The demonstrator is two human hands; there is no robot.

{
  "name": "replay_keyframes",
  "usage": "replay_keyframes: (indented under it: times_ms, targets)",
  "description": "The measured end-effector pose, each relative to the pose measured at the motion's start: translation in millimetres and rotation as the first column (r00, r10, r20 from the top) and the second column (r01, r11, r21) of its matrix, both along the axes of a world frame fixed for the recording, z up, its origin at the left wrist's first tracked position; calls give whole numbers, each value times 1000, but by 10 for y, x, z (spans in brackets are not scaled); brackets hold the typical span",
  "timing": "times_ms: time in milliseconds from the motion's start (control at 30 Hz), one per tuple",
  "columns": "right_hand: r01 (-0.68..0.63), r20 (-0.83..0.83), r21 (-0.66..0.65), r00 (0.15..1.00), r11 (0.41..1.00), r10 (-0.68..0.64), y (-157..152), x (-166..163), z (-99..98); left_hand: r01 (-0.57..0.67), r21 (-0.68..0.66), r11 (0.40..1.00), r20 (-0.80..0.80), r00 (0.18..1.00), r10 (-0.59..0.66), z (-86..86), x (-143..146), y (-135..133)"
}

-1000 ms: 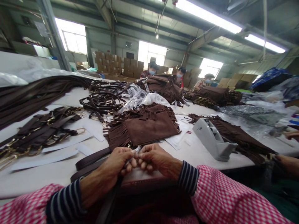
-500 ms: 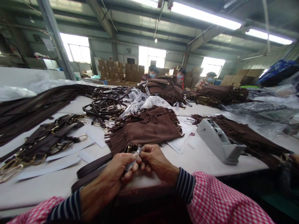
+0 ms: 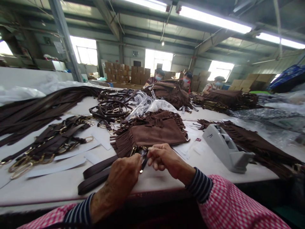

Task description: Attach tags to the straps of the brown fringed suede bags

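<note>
A brown fringed bag [image 3: 158, 132] lies in front of me, its flap up and fringe spread to the left. At its near edge my left hand [image 3: 125, 173] is closed, thumb and finger pinching clear plastic wrap [image 3: 143, 151] around the bag's metal hardware. My right hand [image 3: 164, 159] pinches at the same wrap from the right, its other fingers curled loosely. Between the hands a short dark strap end [image 3: 144, 163] with a gold metal tip hangs down. A wide brown strap [image 3: 101, 168] lies folded left of the bag, partly behind my left hand.
A grey tape dispenser [image 3: 225, 149] stands to the right, beside more fringed brown pieces [image 3: 250, 140]. Straps with gold clasps [image 3: 57, 138] and white paper strips [image 3: 57, 168] lie at left. Piled bags [image 3: 169, 92] and co-workers [image 3: 215, 84] are across the table.
My left hand has turned knuckles up, and both hands are slightly farther forward, nearer the bag. The strap end with the gold tip now shows between them. The view has shifted a little left.
</note>
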State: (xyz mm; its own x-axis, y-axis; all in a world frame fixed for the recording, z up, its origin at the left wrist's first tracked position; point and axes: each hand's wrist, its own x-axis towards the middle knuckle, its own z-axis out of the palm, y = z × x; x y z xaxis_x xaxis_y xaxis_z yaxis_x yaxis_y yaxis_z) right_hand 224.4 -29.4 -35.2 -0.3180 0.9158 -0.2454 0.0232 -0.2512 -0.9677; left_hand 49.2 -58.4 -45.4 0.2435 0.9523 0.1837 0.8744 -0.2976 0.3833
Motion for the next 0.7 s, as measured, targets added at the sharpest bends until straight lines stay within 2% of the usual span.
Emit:
replay_keyframes:
  times_ms: [67, 133, 233, 333, 400, 467, 500, 567, 633, 700]
  targets:
    - [-7, -43, -117, 999, 993, 2, -25, -50, 67, 40, 33, 999, -198, 980, -32, -54, 5, -9]
    - [-7, -16, -172, 1000, 985, 4, -36, -108, 110, 100, 65, 993, -288, 954, -77, -98, 16, -22]
    - [9, 53, -142, 999, 990, -2, -46, -160, 126, 149, 100, 984, -331, 938, -108, -97, 30, -49]
    - [21, 43, -87, 999, 996, -17, -75, -155, 97, 85, 33, 996, -307, 949, -71, -14, 28, -57]
    - [18, 6, -67, 1000, 998, -18, -105, -139, 58, 22, -26, 999, -178, 984, -26, 46, 14, -41]
    - [6, -48, -39, 999, 999, -8, -134, -128, 7, 40, -124, 991, 104, 994, -27, 76, -8, -10]
    - [7, -73, -22, 997, 1000, -8, -146, -127, -21, 87, -187, 979, 276, 960, -33, 76, -20, 7]
    - [20, -115, 15, 993, 1000, -18, -163, -132, -79, 211, -293, 933, 569, 823, -8, 54, -38, 35]
    - [45, -137, 36, 990, 998, -39, -169, -142, -132, 286, -345, 894, 711, 701, 50, 19, -45, 49]
    - [52, -139, 40, 989, 998, -46, -163, -148, -178, 300, -342, 890, 756, 650, 72, -12, -43, 50]
